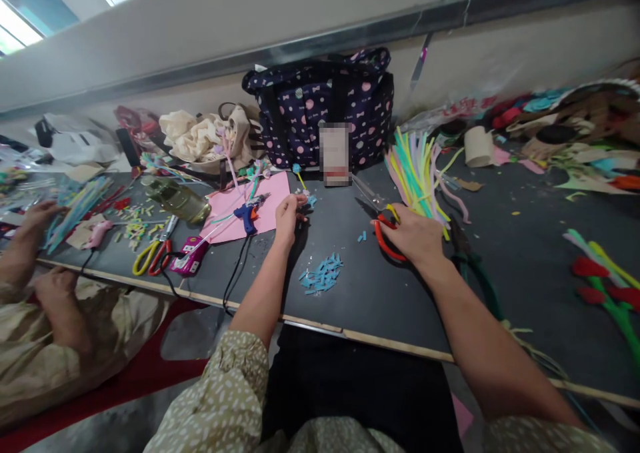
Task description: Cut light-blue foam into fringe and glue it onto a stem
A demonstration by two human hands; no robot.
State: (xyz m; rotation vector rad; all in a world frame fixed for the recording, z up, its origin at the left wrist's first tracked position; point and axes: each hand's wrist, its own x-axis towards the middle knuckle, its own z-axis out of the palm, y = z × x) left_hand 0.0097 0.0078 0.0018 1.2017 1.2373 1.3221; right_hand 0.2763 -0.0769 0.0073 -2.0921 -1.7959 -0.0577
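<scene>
My right hand (417, 236) is closed around the handles of a pair of scissors (384, 238) with red and yellow grips. The blades point up and to the left, over the dark table. My left hand (290, 218) is at the right edge of a pink sheet (275, 203), fingers apart. Just past its fingertips lies a small blue piece (311, 202); I cannot tell if they touch it. A pile of small blue cut pieces (323, 275) lies between my arms, and a couple of blue bits (361, 237) lie near the scissors.
A blue glue gun (246, 218) rests on the pink sheet, its cord hanging over the table edge. Behind are a bottle (177, 200), a patterned bag (325, 106) and a bundle of fuzzy stems (417, 180). Green-handled pliers (475, 270) lie by my right forearm. A co-worker's hands (45, 216) are at left.
</scene>
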